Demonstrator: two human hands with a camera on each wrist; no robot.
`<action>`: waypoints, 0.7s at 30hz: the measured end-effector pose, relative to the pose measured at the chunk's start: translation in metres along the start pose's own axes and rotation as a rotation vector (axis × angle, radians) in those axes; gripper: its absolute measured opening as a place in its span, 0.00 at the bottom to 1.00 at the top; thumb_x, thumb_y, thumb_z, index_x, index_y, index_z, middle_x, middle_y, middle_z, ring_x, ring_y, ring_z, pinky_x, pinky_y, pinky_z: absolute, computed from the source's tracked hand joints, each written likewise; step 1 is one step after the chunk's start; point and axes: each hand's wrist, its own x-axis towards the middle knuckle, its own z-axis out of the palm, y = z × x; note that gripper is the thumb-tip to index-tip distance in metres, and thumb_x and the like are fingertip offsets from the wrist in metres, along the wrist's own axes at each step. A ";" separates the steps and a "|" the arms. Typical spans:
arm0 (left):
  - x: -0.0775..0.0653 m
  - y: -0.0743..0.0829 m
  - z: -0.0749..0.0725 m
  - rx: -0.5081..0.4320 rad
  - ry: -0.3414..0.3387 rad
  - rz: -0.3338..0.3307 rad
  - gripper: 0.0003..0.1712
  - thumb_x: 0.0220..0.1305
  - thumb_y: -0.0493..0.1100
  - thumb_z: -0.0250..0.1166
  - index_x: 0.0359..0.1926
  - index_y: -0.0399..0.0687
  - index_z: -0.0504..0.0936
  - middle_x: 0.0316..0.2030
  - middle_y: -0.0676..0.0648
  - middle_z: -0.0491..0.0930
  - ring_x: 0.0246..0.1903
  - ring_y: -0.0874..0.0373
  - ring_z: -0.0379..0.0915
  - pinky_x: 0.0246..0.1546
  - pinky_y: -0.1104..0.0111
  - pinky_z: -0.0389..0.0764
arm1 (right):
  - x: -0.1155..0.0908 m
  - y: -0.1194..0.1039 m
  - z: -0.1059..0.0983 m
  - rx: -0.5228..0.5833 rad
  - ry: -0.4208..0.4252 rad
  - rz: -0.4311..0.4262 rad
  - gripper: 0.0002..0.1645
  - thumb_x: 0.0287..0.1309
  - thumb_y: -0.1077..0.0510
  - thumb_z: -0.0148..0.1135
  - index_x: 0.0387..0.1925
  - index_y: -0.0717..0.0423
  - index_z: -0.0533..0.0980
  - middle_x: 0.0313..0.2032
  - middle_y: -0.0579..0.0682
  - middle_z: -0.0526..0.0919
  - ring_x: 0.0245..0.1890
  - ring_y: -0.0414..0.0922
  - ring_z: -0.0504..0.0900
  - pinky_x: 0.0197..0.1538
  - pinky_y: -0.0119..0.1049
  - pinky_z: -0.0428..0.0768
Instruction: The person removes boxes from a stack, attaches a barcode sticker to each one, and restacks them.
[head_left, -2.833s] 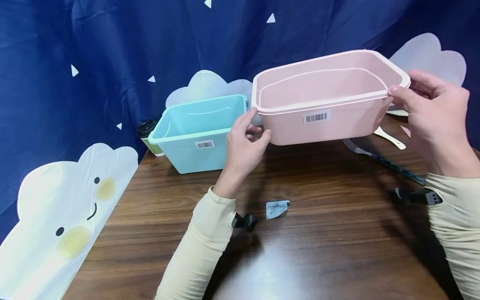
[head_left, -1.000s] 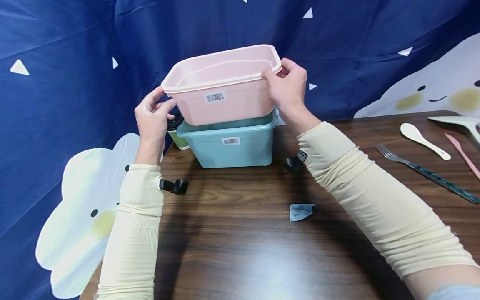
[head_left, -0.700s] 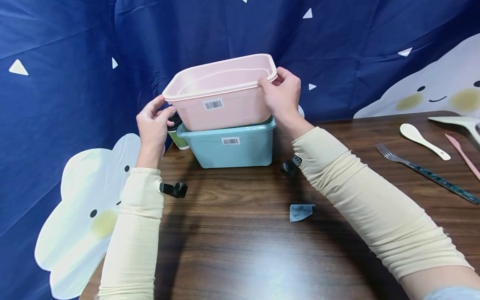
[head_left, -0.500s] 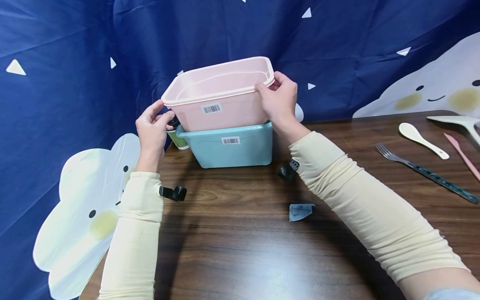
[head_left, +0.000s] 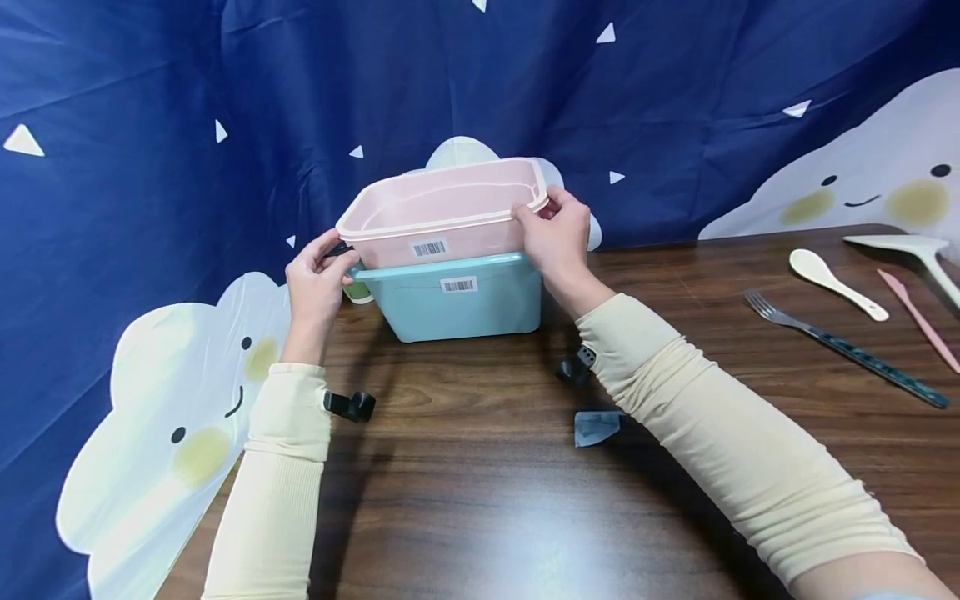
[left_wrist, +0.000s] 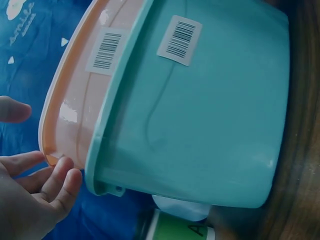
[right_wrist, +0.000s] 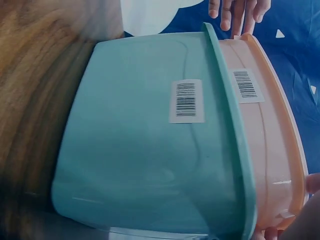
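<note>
A pink plastic bin (head_left: 450, 196) is lowered partway into a light blue bin (head_left: 457, 312), with its rim and upper wall showing above. The left hand (head_left: 315, 283) is at the pink bin's left end. In the left wrist view its fingertips (left_wrist: 55, 172) touch that end just under the rim, while the thumb (left_wrist: 15, 110) stands away from the plastic. At the other end the right hand (head_left: 558, 237) pinches the pink rim, thumb on top and fingers beneath. Both bins bear barcode labels, and the blue one stands on the wooden table (head_left: 450, 467).
Behind the left hand is a green cup (head_left: 358, 292), mostly hidden. A blue scrap (head_left: 596, 427) lies in front of the bins. To the right are a fork (head_left: 847, 346), a white spoon (head_left: 836, 283), a pink knife (head_left: 918, 321) and a white T-shaped tool (head_left: 915, 246). A blue curtain hangs behind.
Both hands have carried the pink bin left from beside the blue bin to above it, then down into it. The head view has turned right, bringing the cutlery into sight.
</note>
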 end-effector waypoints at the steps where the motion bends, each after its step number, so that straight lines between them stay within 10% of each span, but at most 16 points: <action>1: 0.000 -0.001 0.000 -0.001 -0.002 -0.003 0.29 0.62 0.29 0.64 0.65 0.29 0.73 0.64 0.34 0.75 0.31 0.74 0.75 0.26 0.84 0.76 | 0.000 0.001 0.000 0.000 -0.001 0.003 0.27 0.59 0.63 0.66 0.60 0.66 0.76 0.40 0.53 0.78 0.42 0.41 0.75 0.45 0.29 0.77; 21: -0.011 -0.002 -0.004 0.085 0.019 -0.091 0.27 0.63 0.33 0.62 0.65 0.33 0.75 0.61 0.36 0.79 0.28 0.75 0.76 0.22 0.83 0.73 | -0.004 0.010 -0.017 -0.218 -0.133 -0.036 0.32 0.59 0.56 0.69 0.63 0.64 0.74 0.52 0.60 0.82 0.50 0.48 0.80 0.58 0.37 0.79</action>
